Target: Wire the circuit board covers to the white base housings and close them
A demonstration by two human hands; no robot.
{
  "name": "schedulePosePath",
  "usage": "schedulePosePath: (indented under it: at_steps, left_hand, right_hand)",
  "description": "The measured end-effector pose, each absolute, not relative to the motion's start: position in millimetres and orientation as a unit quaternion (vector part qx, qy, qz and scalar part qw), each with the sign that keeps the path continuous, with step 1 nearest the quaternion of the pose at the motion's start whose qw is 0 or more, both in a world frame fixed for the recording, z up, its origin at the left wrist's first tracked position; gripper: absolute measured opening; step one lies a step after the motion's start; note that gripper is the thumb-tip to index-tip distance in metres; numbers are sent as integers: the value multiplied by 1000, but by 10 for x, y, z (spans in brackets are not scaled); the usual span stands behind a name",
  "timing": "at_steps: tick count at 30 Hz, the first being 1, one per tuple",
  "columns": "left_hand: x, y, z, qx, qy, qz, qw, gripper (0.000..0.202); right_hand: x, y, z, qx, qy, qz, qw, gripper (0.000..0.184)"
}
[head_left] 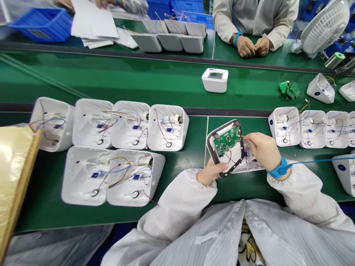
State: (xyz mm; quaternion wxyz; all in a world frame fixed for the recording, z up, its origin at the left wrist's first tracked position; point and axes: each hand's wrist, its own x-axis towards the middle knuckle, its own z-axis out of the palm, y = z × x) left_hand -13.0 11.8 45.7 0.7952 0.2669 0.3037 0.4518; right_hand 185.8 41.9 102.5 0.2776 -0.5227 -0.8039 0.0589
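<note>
My left hand (212,171) grips the lower edge of a device front cover (226,162), white inside with a dark rim, tilted up above the bench. A green circuit board (227,140) is fixed in the cover's upper part. At the board's right edge, the fingers of my right hand (263,147) are pinched together; what they hold is too small to make out. Behind and below the cover lies an open white housing (251,164) with wires inside, partly hidden by the cover and my right hand. A blue strap (279,169) circles my right wrist.
Several open white housings with loose wires stand at left (91,177) and right (285,127). On the green strip ahead are a closed white device (215,81) and small green boards (289,89). Across the bench rest a co-worker's hands (251,47), near a fan (324,27).
</note>
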Motion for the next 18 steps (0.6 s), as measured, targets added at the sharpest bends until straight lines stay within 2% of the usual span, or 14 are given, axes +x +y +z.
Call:
schedulePosePath:
  at_steps: [2,6,12,18]
  left_hand:
    - [-124,134,480,281,303,457,788,79]
    - [-111,163,519,293,288,465,784,75]
    - [-108,158,566,298,285,450,792,77]
    - [-91,154,601,280,289,458,793,84]
  right_hand:
    - [1860,425,1011,-515,-819,33,250,24]
    - [1869,428,1018,-527,-810,25,255,22]
    - [1853,428,1043,-576,-772,114,243,9]
    - [1840,436,1010,-565,-787,56,242,23]
